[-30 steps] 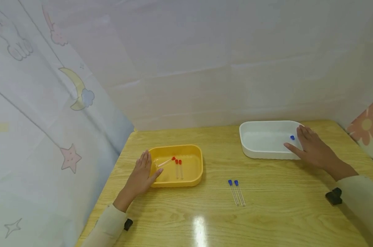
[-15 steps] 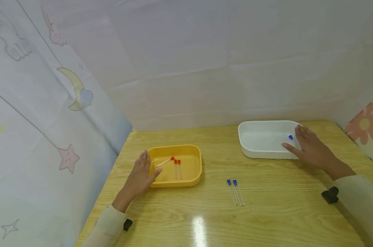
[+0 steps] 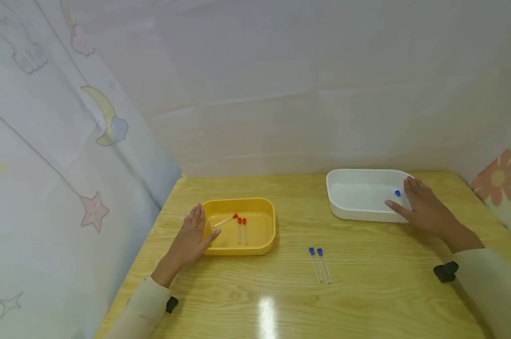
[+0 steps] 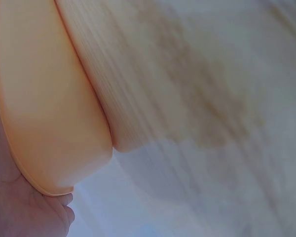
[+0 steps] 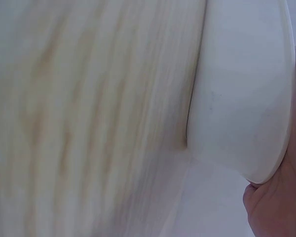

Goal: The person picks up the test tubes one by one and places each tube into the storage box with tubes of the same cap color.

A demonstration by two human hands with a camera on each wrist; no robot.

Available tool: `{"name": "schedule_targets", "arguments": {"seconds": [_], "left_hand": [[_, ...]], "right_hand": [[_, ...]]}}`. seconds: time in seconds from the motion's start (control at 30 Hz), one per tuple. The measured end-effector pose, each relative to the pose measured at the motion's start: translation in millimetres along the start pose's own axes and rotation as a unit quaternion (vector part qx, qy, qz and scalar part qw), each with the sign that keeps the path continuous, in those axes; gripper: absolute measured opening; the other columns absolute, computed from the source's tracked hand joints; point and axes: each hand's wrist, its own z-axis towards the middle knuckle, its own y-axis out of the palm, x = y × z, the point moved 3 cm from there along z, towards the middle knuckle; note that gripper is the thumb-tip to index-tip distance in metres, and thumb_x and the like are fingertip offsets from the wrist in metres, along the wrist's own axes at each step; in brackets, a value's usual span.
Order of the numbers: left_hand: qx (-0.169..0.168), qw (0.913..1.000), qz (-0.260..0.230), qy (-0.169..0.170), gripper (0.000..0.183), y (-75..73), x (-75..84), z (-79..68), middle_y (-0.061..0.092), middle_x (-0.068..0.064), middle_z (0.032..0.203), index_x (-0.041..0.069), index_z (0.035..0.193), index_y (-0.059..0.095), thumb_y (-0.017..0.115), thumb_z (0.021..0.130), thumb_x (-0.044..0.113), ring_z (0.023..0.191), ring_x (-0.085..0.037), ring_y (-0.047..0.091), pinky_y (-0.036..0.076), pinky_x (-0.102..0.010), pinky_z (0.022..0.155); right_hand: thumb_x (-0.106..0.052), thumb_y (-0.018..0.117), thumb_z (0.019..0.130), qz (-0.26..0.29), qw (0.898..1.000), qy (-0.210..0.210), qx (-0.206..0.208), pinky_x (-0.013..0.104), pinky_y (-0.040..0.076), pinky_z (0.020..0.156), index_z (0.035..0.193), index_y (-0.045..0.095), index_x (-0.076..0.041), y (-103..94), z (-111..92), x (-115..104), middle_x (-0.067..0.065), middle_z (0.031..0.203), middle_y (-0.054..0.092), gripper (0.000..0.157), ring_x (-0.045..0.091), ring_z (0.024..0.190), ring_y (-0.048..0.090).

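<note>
My left hand [image 3: 185, 240] rests on the left rim of a yellow tray [image 3: 261, 249], its fingers straight and the thumb over the near rim. Inside lie three clear tubes with red caps [image 3: 240, 221], one of them slanted. Across the table, my right hand [image 3: 427, 207] lies flat on the right end of a white tray [image 3: 357, 214], thumb reaching over its front rim. A blue cap [image 3: 397, 193] shows in that tray near the thumb. In both wrist views the palm [image 4: 19, 202] or hand [image 5: 281, 202] touches the tray's rim from outside.
Two clear tubes with blue caps [image 3: 320, 251] lie side by side on the wooden table [image 3: 365, 306], between the trays and nearer the front. A pale cloth wall [image 3: 255, 117] stands behind the table, and a printed one [image 3: 48, 188] runs along its left.
The head view has tilted slightly, shifting the scene a little. Both hands stay on their trays, and the tubes lie as before.
</note>
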Motion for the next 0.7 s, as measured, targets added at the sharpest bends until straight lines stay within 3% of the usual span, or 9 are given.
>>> {"name": "schedule_targets", "arguments": {"seconds": [0.27,0.7], "left_hand": [[-0.013,0.9999,0.008,-0.008,0.09,1.0,-1.6,0.6,-0.011,-0.012,0.156,-0.004,0.149,0.007,0.028,0.095,0.064,0.143,-0.028,-0.006,0.004,-0.048,0.114],[-0.018,0.9998,-0.002,-0.004,0.09,-0.7,-2.1,0.4,-0.012,-0.012,0.156,-0.005,0.149,0.005,0.032,0.095,0.062,0.143,-0.03,-0.005,0.004,-0.049,0.113]], "right_hand": [[-0.048,0.044,0.097,0.009,1.0,-0.006,-0.002,0.049,-0.02,0.106,0.144,-0.011,0.009,-1.2,-2.3,-1.6,0.017,0.15,-0.025,0.091,0.032,0.136,-0.025],[-0.051,0.043,0.096,0.008,1.0,0.004,-0.008,0.05,-0.019,0.106,0.144,-0.009,0.009,-2.9,-1.7,-2.8,0.015,0.15,-0.025,0.093,0.03,0.137,-0.025]]}}
